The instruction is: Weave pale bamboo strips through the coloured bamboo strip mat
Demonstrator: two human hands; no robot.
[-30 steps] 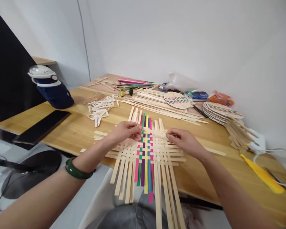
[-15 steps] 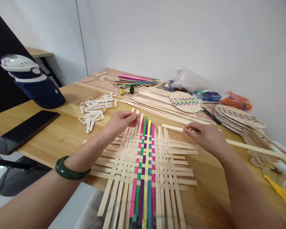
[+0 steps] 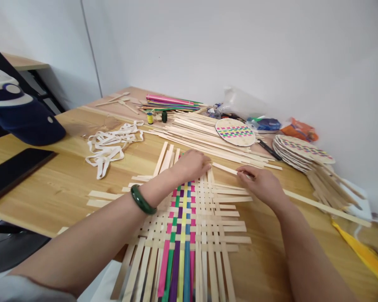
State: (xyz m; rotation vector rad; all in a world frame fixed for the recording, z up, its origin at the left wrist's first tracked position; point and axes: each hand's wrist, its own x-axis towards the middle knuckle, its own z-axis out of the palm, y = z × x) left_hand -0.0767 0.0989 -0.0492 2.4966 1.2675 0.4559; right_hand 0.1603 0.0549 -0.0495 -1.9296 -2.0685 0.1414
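Observation:
A half-woven mat (image 3: 204, 209) of pale flat strips, with pink, green, purple, yellow and blue strips down its middle, lies in front of me, loose ends fanning out on all sides. My left hand (image 3: 193, 165) bends over the far end of the mat, its fingers curled down at the upright strip ends. What is between those fingertips is hidden. Beyond the mat's right far corner, my right hand (image 3: 258, 182) pinches a long pale bamboo strip (image 3: 327, 206). One tip of that strip points toward my left hand; the rest trails to the right under my wrist.
Behind the mat lie loose pale strips (image 3: 189, 134), a round woven fan (image 3: 235, 132), thread spools (image 3: 150, 118) and coloured strips (image 3: 173, 102). White ribbon (image 3: 105, 147), a phone (image 3: 17, 172) and a blue bottle (image 3: 25, 117) are left. Stacked fans (image 3: 302, 153) and a yellow tassel (image 3: 362, 251) are right.
My left hand has moved right across the mat's far end, over the coloured strips. My right hand still grips the strip, slightly nearer the mat. The view has shifted to the right.

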